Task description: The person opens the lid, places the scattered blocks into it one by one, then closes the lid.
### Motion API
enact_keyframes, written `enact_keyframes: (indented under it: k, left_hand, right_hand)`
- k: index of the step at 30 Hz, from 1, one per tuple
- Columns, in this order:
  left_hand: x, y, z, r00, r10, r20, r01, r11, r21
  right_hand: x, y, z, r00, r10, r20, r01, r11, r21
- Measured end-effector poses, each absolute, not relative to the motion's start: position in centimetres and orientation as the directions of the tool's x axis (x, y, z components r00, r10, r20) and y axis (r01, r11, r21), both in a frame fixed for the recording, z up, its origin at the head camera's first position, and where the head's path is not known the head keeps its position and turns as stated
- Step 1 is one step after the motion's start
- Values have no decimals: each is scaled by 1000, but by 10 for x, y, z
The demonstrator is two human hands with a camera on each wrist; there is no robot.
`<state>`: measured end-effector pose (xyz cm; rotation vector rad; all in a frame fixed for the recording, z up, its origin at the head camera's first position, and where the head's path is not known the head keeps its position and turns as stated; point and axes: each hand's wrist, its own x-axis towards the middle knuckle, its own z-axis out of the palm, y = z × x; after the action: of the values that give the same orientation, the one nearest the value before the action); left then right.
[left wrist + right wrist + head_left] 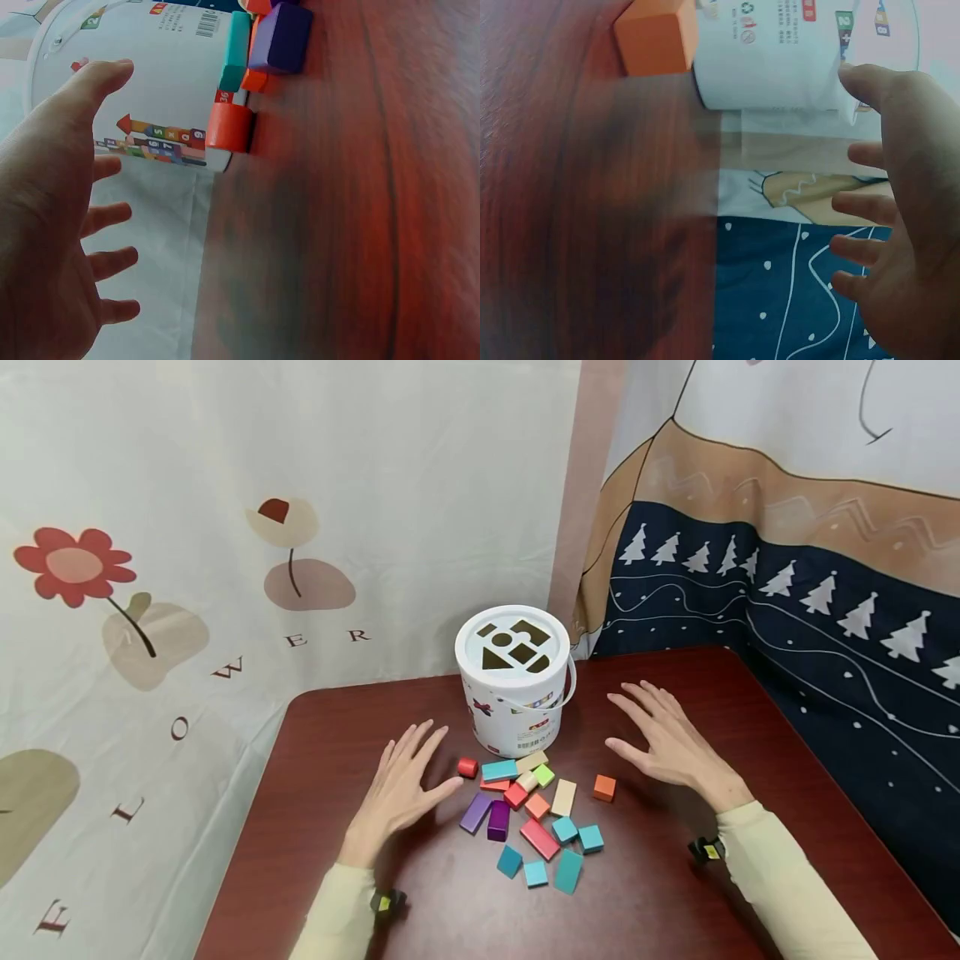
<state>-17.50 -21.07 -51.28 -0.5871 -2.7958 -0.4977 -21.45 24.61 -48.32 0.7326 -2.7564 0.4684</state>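
My left hand [401, 789] hovers at the left of a pile of coloured blocks, fingers spread and holding nothing. On the other side my right hand [671, 743] is likewise spread, with an orange cube [604, 787] nearest to it. Between the hands stands a white bucket [517, 718], its lid [480, 647] pierced with shaped holes and its handle [572, 681] hanging at the right. A red cylinder [467, 767] lies closest to the left hand, near the bucket's base. Purple blocks [498, 821], a red block [540, 839] and several teal blocks [568, 870] lie in front.
The dark red wooden table [300, 827] carries everything. Behind it hangs a pale curtain [420, 527] with flower prints, and at the right a navy cloth [825, 668] with white trees. Both sleeves bear a small dark wrist device.
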Motion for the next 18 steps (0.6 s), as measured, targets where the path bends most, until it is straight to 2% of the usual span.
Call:
enact_keyframes:
  k: [4,10,18]
  left_hand:
    - [-182,-203,-510,-877,339,342,451,826,338]
    - [-191,-192,-509,-886,295,358,442,773,456]
    - [-204,-176,-508,-901,210,380,419,646,638]
  right_hand:
    - [-218,239,-478,-835,-421,353,-535,770,-348]
    - [-221,223,-476,-851,-324,412,-514,670,-536]
    - [-229,203,-475,-868,-202,454,-482,563,-671]
